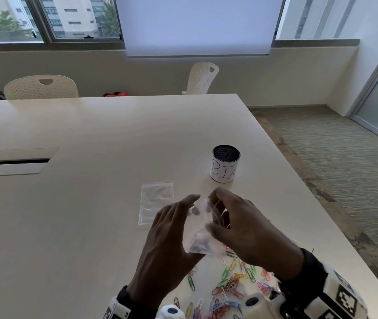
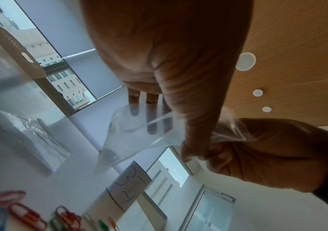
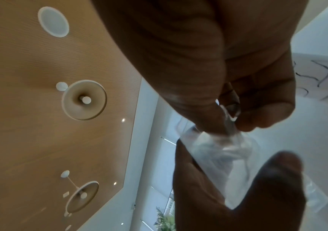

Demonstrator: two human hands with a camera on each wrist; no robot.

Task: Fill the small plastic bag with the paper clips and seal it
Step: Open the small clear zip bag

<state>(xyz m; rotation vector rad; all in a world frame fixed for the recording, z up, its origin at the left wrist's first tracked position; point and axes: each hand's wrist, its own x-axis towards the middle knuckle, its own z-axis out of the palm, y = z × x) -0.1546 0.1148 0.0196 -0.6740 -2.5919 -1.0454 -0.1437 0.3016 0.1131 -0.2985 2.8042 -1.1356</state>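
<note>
Both hands hold a small clear plastic bag [image 1: 198, 231] in the air above the table. My left hand [image 1: 172, 238] backs it with long fingers while the thumb pins its front. My right hand [image 1: 236, 224] pinches the bag's top edge between thumb and forefinger. In the left wrist view the bag [image 2: 131, 140] hangs with its mouth gaping, the right hand [image 2: 268, 156] beside it. The right wrist view shows that pinch on the bag [image 3: 218, 148]. Coloured paper clips [image 1: 229, 284] lie scattered on the table under my wrists. I cannot tell whether any clips are in the bag.
A flat stack of spare clear bags [image 1: 155, 203] lies just left of and beyond my hands. A mesh cup labelled "BIN" [image 1: 226, 163] stands farther back to the right. The white table [image 1: 79, 215] ends at an edge on the right; two chairs stand beyond it.
</note>
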